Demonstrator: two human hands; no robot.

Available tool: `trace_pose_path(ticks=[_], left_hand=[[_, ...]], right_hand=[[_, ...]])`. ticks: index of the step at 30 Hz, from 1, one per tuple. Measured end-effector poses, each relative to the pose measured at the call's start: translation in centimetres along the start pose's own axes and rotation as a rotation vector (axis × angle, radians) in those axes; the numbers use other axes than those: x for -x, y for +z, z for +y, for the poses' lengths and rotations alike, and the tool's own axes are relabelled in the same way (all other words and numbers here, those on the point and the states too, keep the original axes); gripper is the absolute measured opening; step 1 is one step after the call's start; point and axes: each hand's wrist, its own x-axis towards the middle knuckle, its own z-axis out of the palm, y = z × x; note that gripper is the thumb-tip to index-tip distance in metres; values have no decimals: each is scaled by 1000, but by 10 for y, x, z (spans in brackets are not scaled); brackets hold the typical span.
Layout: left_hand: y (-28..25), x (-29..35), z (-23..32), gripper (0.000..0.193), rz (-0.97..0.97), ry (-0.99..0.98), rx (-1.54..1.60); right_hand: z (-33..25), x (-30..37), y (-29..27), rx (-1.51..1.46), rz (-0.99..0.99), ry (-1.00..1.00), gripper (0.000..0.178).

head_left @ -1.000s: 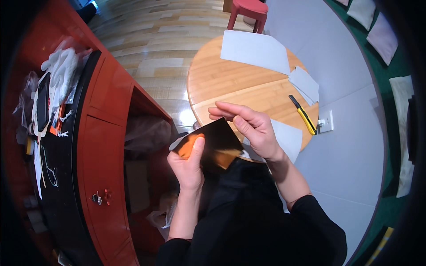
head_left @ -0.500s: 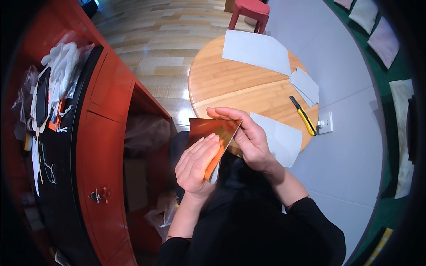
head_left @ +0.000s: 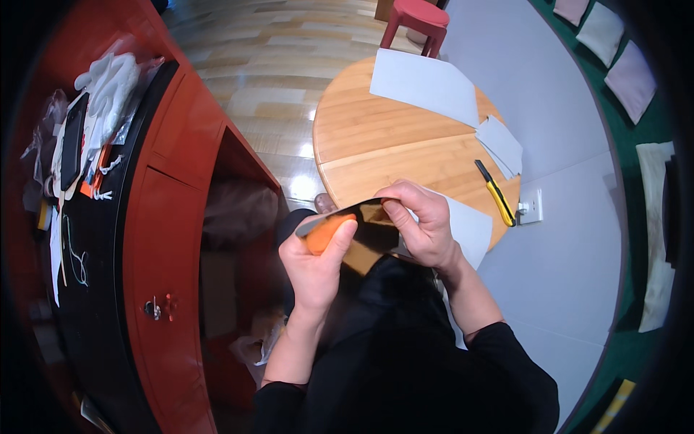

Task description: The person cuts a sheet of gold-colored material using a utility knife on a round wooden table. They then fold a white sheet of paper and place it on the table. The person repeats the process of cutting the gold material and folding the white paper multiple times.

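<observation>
A thin, shiny gold sheet [head_left: 372,230] is stretched between my two hands above my lap, near the front edge of the round table. Its glossy face is turned toward me and mirrors dark clothing, with an orange patch beside my left thumb that looks like a reflection. My left hand [head_left: 311,271] grips the left end, thumb in front and fingers behind. At the upper right edge, my right hand [head_left: 425,223] pinches the sheet between thumb and curled fingers. The sheet curves slightly along its top edge. The fingers behind it are mostly hidden.
The round wooden table [head_left: 347,126] holds white sheets [head_left: 426,83], smaller white pieces [head_left: 500,145] and a yellow-black utility knife [head_left: 495,194]. A red cabinet [head_left: 170,210] with a cluttered black top stands left. A grey wall with a socket [head_left: 531,206] borders the right; a red stool [head_left: 416,18] stands beyond.
My hands have turned the gold sheet from a steep, folded-looking pose to a flatter one, glossy face toward me. My left hand now grips its end instead of lying flat over it.
</observation>
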Motion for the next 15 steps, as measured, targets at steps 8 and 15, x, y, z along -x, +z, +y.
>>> trace_pose_path(ticks=[8,15], left_hand=[[4,-17,-8,17,4,-127,375],[-18,-22,-13,11,16,-113,327]], right_hand=[[13,5,13,-15,128,166,11],[18,7,11,-25,147,184,17]])
